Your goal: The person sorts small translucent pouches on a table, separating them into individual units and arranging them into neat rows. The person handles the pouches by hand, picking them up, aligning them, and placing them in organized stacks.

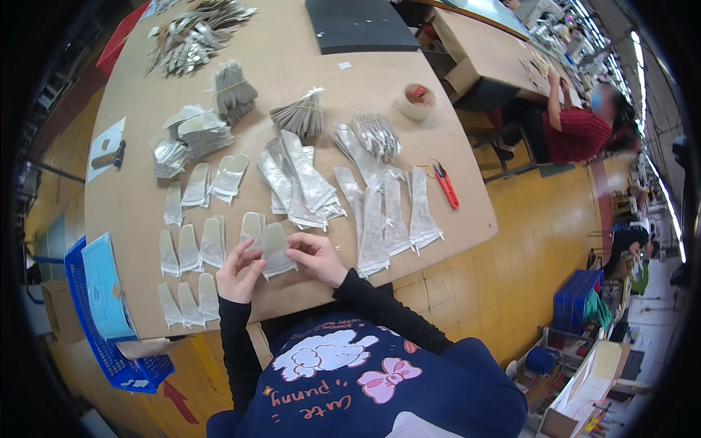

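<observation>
My right hand (319, 257) pinches a small tapered, pale grey-beige fabric piece (276, 247) by its right edge, just above the table's near edge. My left hand (239, 271) is curled at the same piece's left edge, thumb and fingertips closed on it; the exact contact is partly hidden. Just behind the left fingers another such piece (253, 225) lies on the table. Left of my hands, similar pieces (188, 248) lie in short rows. Beyond my hands is a loose pile of longer pieces (303, 179), with more long pieces (374, 230) to the right.
Tied bundles (234, 91) and stacks stand farther back on the brown table (292, 80). Red thread snips (445, 187) and a tape roll (415, 101) lie at right, a black board (361, 25) at the back. A blue crate (91, 306) is at left. Another person (580, 131) sits at right.
</observation>
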The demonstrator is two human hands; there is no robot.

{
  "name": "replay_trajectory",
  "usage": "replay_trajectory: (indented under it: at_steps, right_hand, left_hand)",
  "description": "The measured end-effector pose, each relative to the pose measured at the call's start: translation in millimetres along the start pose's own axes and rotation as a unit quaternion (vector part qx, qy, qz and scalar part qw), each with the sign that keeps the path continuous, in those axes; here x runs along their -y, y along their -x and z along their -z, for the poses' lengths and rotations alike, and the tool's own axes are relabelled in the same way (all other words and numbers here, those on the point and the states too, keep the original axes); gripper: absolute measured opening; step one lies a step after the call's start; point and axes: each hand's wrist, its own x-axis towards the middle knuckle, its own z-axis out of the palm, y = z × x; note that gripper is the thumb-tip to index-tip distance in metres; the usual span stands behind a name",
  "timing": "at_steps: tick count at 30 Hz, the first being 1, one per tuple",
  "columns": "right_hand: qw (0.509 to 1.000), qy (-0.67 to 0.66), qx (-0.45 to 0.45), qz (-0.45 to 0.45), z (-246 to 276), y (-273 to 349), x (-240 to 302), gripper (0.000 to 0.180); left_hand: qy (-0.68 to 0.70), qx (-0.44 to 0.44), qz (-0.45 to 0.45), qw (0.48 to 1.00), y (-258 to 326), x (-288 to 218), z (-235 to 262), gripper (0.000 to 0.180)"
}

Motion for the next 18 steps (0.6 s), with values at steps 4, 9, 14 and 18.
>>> replay_trajectory:
  at_steps: [4,9,14,18]
  right_hand:
    - [0.998,0.061,0.023,0.010,-6,3,9,0.022]
    - [0.991,0.120,0.058,-0.013,-8,4,16,0.021]
    - [0.991,0.122,0.055,0.000,-8,3,16,0.021]
    - [0.991,0.122,0.049,-0.012,-9,2,17,0.021]
  left_hand:
    - [0.038,-0.069,-0.019,0.997,-4,33,30,0.031]
    - [-0.009,-0.315,-0.054,0.948,-3,74,178,0.028]
    - [-0.065,-0.422,-0.071,0.902,29,121,323,0.026]
    - [-0.081,-0.482,-0.026,0.872,43,162,391,0.029]
